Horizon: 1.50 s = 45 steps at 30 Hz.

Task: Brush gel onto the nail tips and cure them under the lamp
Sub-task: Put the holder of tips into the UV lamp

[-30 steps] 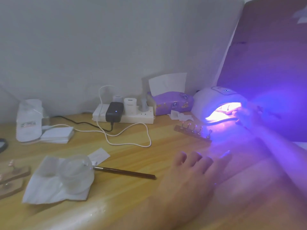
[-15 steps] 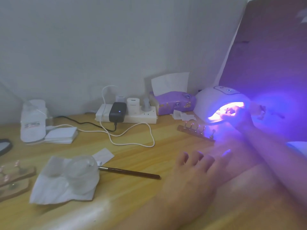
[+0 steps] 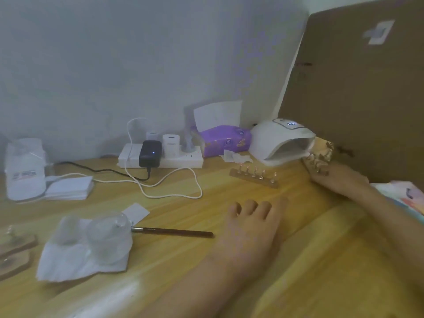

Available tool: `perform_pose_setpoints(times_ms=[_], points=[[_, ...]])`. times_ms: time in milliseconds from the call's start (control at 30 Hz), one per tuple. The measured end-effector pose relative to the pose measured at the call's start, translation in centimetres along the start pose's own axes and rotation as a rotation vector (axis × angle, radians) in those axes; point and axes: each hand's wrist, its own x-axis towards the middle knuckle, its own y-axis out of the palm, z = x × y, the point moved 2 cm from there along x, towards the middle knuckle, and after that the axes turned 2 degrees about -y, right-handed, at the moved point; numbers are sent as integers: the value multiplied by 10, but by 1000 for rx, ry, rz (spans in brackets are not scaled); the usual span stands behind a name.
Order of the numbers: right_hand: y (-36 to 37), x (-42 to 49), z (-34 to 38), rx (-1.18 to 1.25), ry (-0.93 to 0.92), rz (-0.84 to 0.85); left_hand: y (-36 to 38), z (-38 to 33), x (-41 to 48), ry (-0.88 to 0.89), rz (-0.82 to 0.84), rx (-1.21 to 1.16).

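Observation:
The white curing lamp (image 3: 278, 137) stands at the back right, its light off. My right hand (image 3: 337, 179) holds a wooden strip of nail tips (image 3: 317, 165) just outside the lamp's mouth, to its right. A second wooden strip with nail tips (image 3: 254, 176) lies on the table in front of the lamp. My left hand (image 3: 250, 228) rests flat on the table, fingers relaxed, holding nothing. The brown-handled brush (image 3: 172, 231) lies left of my left hand, its tip by a small clear jar (image 3: 109, 235) on a white tissue (image 3: 75, 255).
A white power strip (image 3: 181, 160) with chargers and cables sits at the back by the wall. A purple tissue pack (image 3: 223, 140) lies beside the lamp. A brown cardboard sheet (image 3: 367, 92) leans at the right. More wooden holders (image 3: 16, 244) sit at the left edge.
The lamp's purple light has gone out. My right hand has drawn the strip of nail tips out of the lamp to the right. My left hand has stayed put.

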Motion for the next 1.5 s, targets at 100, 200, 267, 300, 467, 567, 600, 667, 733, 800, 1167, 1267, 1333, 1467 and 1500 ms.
perform_pose_setpoints(times_ms=[100,200,267,300,467,567,600,667,733,800,1167,1267,1333,1467,1500], points=[[6,6,5,-5,52,-31,-1,2,0,46,-62,-88],[13,16,1,-9,157,-87,-4,4,1,37,-45,-128],[16,21,2,18,175,-114,-4,6,2,28,-57,-175],[15,22,4,27,173,-123,-3,8,2,8,-72,-197],[17,26,13,80,37,-140,-4,7,2,8,-67,-216],[16,23,8,122,-86,-171,-4,8,1,-1,-50,-215],[19,22,8,133,-164,-187,-3,7,1,3,-54,-218],[23,19,9,125,-419,-204,-2,7,1,-4,-53,-237],[25,18,7,69,-589,-178,-1,7,2,-11,-61,-254],[22,22,2,62,-554,-176,0,8,2,-16,-60,-261],[23,31,30,-154,-411,-300,0,9,3,-26,-46,-278],[22,23,28,-235,-305,-248,0,9,3,-28,-44,-280],[18,18,27,-259,-257,-171,0,8,3,-28,-39,-276],[17,6,32,-281,-222,-88,1,9,3,-28,-33,-263],[17,3,33,-292,-218,-81,1,9,3,-29,-33,-261]])
